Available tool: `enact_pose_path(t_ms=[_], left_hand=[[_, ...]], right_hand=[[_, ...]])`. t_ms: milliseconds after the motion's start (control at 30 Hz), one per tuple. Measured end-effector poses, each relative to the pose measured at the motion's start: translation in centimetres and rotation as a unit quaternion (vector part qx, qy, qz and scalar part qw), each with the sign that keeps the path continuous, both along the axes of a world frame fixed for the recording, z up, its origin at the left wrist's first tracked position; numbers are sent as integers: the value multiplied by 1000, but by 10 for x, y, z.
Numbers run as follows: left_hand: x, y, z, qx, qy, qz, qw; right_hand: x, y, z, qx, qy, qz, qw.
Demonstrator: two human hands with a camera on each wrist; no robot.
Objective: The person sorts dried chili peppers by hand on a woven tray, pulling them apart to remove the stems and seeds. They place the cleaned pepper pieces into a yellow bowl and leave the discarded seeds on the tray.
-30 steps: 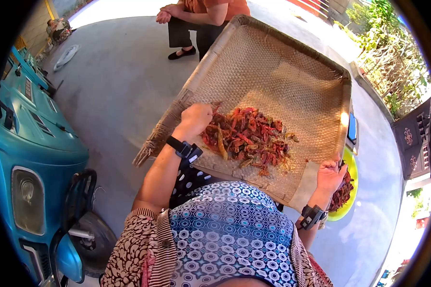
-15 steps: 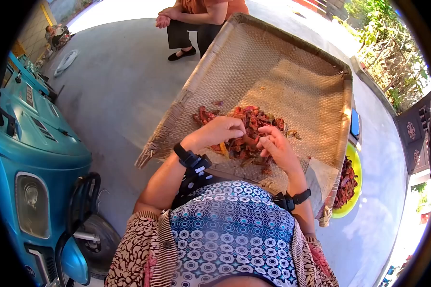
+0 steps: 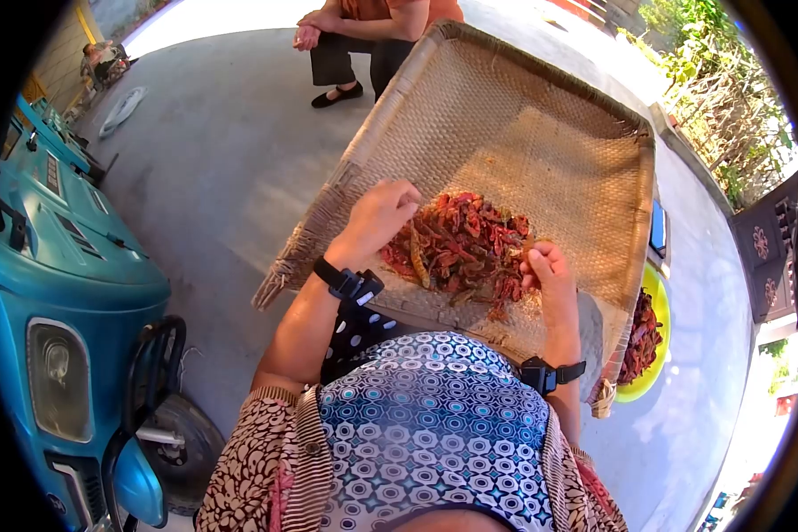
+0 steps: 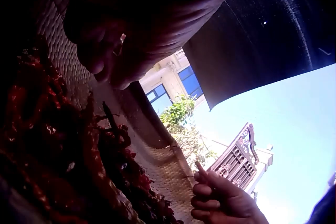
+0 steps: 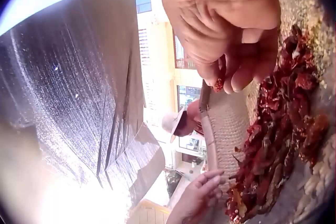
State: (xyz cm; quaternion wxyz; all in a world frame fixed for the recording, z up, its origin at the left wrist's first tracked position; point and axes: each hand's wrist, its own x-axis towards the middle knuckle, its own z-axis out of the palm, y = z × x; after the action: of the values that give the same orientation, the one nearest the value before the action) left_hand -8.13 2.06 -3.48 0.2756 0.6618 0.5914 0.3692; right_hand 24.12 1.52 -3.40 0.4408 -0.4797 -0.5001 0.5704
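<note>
While our right hand (image 3: 554, 277) pinches small red piece (image 5: 219, 83) between nearly met fingertips, pepper pile (image 3: 474, 248) lies just left; yellowish pepper (image 3: 420, 259), pointing towards us, nearer curled left hand (image 3: 377, 222), whose hold we cannot tell

— How do the peppers (image 3: 470, 248) look?
— Wrinkled, mostly dark red; they lie in a loose, tangled heap on the near part of the woven tray (image 3: 541, 106); one yellowish-brown pepper (image 3: 419, 257) lies along the heap's left side.
— And the small red piece (image 5: 219, 84)?
— Pinched in the right hand (image 5: 231, 19); partly hidden.
</note>
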Motion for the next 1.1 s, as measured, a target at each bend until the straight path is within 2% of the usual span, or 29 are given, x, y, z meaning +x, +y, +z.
enact_pose_path(t_ms=[33,133,233,333,367,467,600,667,700,833,933,1100], left_hand=[[-8,-2,2,-10,71,42,997],[-17,-13,13,-86,208,88,970],[-17,-16,10,-94,243,48,964],[-19,-9,-5,-80,260,7,962],[-20,-6,-11,-71,263,-11,962],[-12,-6,-6,-90,192,-58,976],[15,-8,4,-34,122,-115,985],[27,-5,3,10,107,-147,983],[33,0,-5,15,111,-155,982],[56,-6,5,28,107,-145,983],[63,-6,11,19,131,-145,981],[65,-11,8,28,115,-149,982]], right_hand=[[15,1,-1,13,21,-54,998],[62,2,-1,27,122,-220,967],[127,10,-13,75,380,-239,890],[134,-4,-3,50,476,-243,844],[152,1,-24,45,497,-203,843],[129,2,-37,25,419,-163,893],[65,-2,-25,-4,266,-169,949],[31,-7,-5,46,132,-62,988],[17,-9,4,36,77,-22,996],[-25,-7,12,59,-86,93,990],[-37,-4,5,85,-107,119,983],[-38,-3,-5,87,-130,97,983]])
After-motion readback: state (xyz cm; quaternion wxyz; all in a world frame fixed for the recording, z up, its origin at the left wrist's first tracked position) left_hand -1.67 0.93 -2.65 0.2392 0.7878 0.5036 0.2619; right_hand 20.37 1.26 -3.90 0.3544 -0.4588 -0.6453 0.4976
